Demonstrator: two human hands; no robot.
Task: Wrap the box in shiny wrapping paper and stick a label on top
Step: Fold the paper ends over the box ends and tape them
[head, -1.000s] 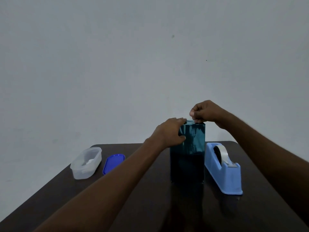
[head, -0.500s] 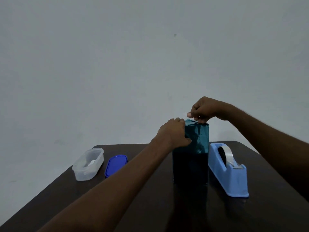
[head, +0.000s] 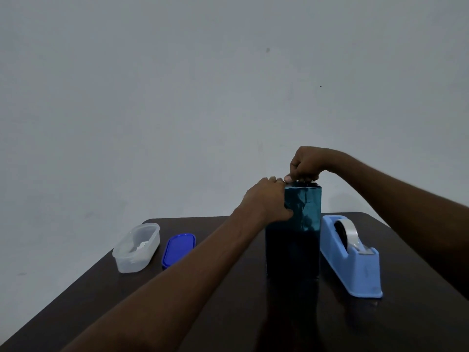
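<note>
- The box (head: 294, 237), wrapped in shiny teal paper, is stood upright on the dark table (head: 228, 313), just beside the blue tape dispenser (head: 351, 255).
- Its upper left edge is gripped by the left hand (head: 269, 199), thumb on the front.
- Its top is pressed by the curled fingers of the right hand (head: 305, 163); what they pinch cannot be told.
- A clear tub (head: 137, 247) and a blue lid (head: 179, 248) are set well apart to the left.

Dim, flat, bluish-grey throughout. No visible light source. Soft glare on upper face of wrapped box (head: 303, 207); lower half nearly black. Faint reflections on dark table (head: 253, 313) at lower centre. Slight wide-angle bending at frame edges. Mild softness and noise overall.
</note>
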